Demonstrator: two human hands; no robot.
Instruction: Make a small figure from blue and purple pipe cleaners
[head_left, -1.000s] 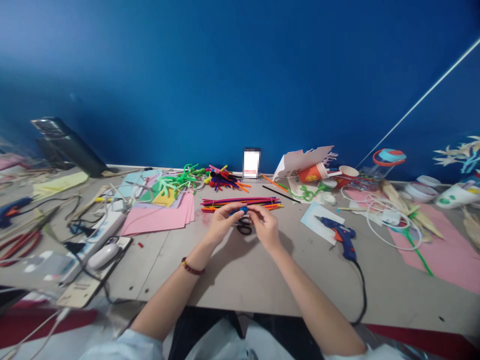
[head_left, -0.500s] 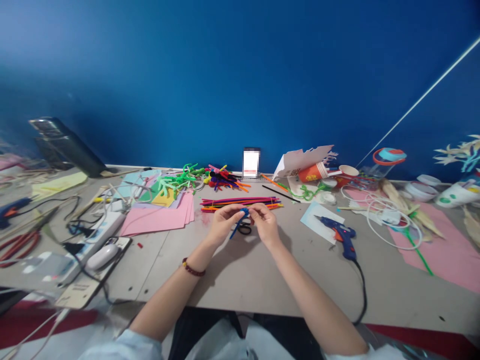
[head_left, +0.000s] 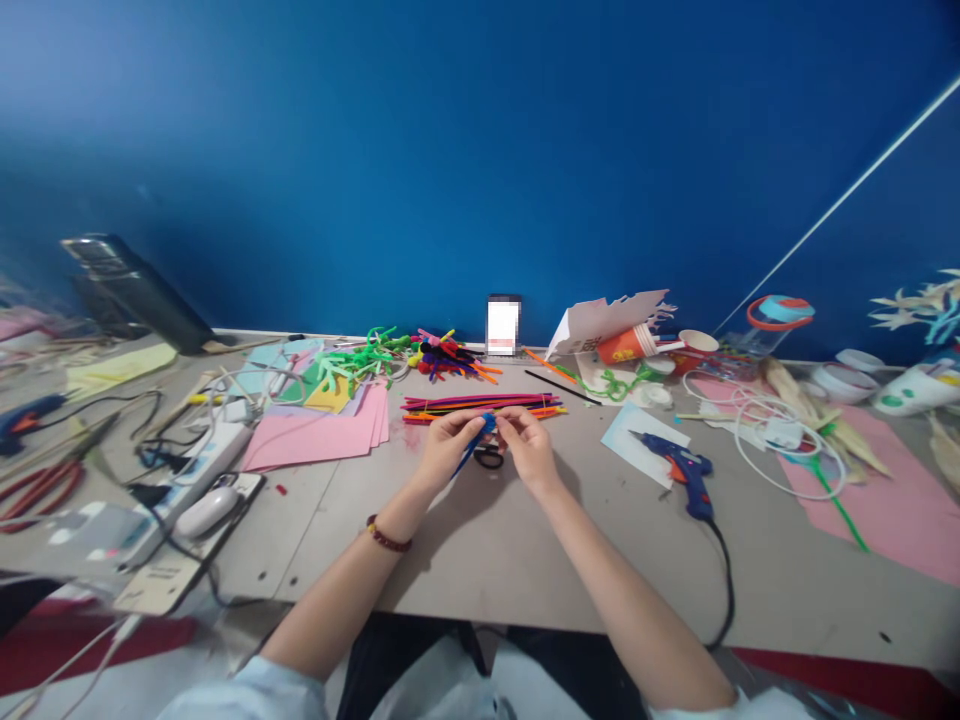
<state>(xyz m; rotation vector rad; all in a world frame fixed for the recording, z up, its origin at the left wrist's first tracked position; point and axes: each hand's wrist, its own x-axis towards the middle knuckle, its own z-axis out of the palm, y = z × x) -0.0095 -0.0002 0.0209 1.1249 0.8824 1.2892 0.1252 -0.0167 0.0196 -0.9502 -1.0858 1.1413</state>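
Note:
Between my two hands is a blue pipe cleaner (head_left: pixel 466 458), its upper end coiled into a small bundle and its loose tail slanting down to the left. My left hand (head_left: pixel 448 445) pinches the coil between thumb and fingers. From the other side, my right hand (head_left: pixel 528 447) has its fingertips closed at the coil's edge. Black-handled scissors (head_left: pixel 490 458) lie on the table just below the hands, their blades hidden. Behind my fingers stretches a row of straight pipe cleaners (head_left: pixel 480 402) in pink, purple, black and orange.
A blue glue gun (head_left: pixel 686 470) lies at right on pale paper, its cord running to the front edge. Pink paper sheets (head_left: pixel 311 442), a power strip (head_left: pixel 187 475) and a white mouse (head_left: pixel 206 512) sit at left. A phone (head_left: pixel 502 325) leans against the blue wall.
The blue pipe cleaner's tail has swung further left and lower, toward my left wrist. Both hands stay almost in the same place, with the fingers shifting slightly around the coil.

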